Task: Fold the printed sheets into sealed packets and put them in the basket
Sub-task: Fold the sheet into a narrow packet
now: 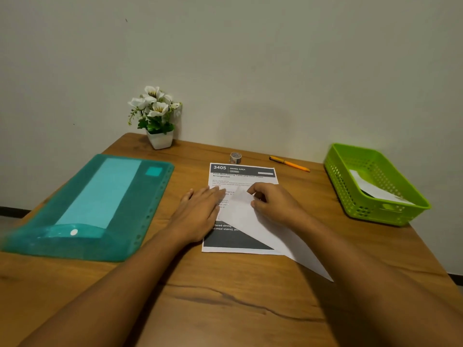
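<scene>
— Pinching what, the curled fingers of the right hand point(275, 204)?
— A turned-over corner of the printed sheet point(244, 175), mid-table; it is pressed flat by the left hand point(200, 211), fingers straight.
— And the basket point(375, 214)?
— Seen at the far right, one white packet point(375, 190) inside.

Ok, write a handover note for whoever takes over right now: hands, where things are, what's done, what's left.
Left hand: flat, pressing the printed sheet onto the table.
Right hand: pinching a corner of the sheet, folded diagonally across its middle, white back showing.
Tape roll and pen lie behind the sheet. The teal folder, on the left, has light paper inside.
Done: one folded white packet lies in the green basket, on the right.
Left: crease this fold, finish folding, seal it and put it in the basket.
</scene>
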A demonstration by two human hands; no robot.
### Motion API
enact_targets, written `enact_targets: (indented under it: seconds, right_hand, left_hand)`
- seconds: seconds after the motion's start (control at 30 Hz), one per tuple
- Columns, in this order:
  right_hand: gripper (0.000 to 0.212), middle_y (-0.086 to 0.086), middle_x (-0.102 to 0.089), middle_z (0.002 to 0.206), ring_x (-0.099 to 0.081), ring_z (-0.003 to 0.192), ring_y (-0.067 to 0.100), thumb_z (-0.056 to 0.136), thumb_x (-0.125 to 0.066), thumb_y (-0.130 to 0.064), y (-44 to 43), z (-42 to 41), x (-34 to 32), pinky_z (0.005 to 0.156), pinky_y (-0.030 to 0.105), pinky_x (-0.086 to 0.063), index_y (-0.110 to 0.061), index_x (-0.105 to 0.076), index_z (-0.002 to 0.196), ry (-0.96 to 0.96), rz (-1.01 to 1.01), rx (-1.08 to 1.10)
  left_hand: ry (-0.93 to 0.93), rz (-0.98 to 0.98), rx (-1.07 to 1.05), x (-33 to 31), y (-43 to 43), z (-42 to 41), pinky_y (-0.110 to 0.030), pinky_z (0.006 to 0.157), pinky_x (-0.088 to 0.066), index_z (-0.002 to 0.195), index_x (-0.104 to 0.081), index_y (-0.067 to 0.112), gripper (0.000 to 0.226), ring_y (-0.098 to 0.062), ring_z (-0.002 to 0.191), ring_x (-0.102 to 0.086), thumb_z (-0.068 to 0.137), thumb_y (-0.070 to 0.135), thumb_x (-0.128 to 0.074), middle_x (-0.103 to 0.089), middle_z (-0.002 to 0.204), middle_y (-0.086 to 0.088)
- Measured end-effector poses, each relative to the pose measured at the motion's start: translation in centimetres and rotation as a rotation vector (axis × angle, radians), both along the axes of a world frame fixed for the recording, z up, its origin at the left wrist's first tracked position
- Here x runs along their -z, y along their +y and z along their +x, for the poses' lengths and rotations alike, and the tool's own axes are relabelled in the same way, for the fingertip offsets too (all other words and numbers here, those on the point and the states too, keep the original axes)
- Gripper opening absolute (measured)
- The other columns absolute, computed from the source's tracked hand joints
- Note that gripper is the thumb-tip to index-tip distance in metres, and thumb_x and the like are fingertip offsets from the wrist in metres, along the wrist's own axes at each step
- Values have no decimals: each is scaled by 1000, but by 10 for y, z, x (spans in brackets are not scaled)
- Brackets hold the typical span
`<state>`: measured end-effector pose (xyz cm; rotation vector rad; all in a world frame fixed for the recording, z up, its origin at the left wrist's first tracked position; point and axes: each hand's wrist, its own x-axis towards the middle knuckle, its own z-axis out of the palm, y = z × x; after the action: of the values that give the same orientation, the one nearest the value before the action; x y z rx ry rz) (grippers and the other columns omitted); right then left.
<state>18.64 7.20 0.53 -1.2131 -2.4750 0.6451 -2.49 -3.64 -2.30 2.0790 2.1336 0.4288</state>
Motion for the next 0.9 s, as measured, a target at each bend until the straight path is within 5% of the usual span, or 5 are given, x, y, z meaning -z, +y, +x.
enact_targets:
  seconds: [0.17, 0.3, 0.43, 0.53, 0.9]
  right_hand:
    - [29, -10, -68, 116, -61, 103, 12, 98, -65, -22, 3, -6, 10, 88, 39, -55, -31, -67, 126, -72, 81, -7]
    - [36, -7, -66, 121, -58, 105, 11, 100, -62, -21, 2, -7, 15, 91, 37, -53, -32, -62, 134, -48, 110, -13]
    - [34, -5, -64, 121, -59, 107, 16, 100, -59, -18, 0, -7, 18, 91, 40, -51, -34, -66, 129, -58, 138, -28]
    - [31, -7, -65, 124, -56, 114, 16, 102, -56, -19, -2, -6, 22, 94, 39, -48, -35, -69, 125, -52, 160, -38]
    - [33, -9, -70, 129, -55, 117, 19, 99, -59, -11, -12, -13, 23, 97, 40, -49, -30, -72, 122, -83, 269, -132]
  left_hand:
    - [6, 7, 31, 2, 0, 1, -47, 126, -6, 160, -23, 43, 54, -16, 155, -17, 107, 55, -23, -25, 168, 9]
    - [14, 94, 71, 3, 0, 1, -47, 123, -19, 149, -48, 40, 45, -16, 150, -27, 106, 51, -39, -37, 162, 10]
    - [44, 258, 132, 1, -12, 4, -41, 99, -46, 120, -75, 29, 26, -14, 121, -54, 100, 38, -60, -69, 127, 9]
    - [38, 303, 124, 5, -25, 5, -39, 85, -52, 112, -77, 26, 23, -15, 106, -61, 97, 39, -64, -71, 114, 9]
    - [-69, 181, 75, 4, -38, 0, -34, 109, -40, 147, -51, 36, 47, -10, 137, -45, 101, 44, -57, -50, 152, 12]
